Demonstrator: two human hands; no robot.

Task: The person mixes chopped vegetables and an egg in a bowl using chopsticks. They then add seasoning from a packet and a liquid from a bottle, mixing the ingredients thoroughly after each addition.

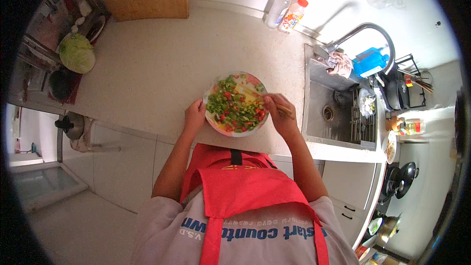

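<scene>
A bowl with a floral rim (235, 134) stands on the pale countertop (154, 62) in front of me. Chopped green vegetables (219, 105) and red pieces lie in it over a yellow liquid that looks like beaten egg. My left hand (195, 115) grips the bowl's left rim, thumb uppermost. In my right hand (280, 112), over the right rim, are wooden chopsticks (285, 110); their tips reach into the bowl and are blurred.
To the right is a steel sink (316, 125) with a curved faucet (379, 27). Two plastic bottles (278, 9) stand by the back wall. A cabbage (77, 53) sits at the far left. A black wok (406, 180) is at the far right.
</scene>
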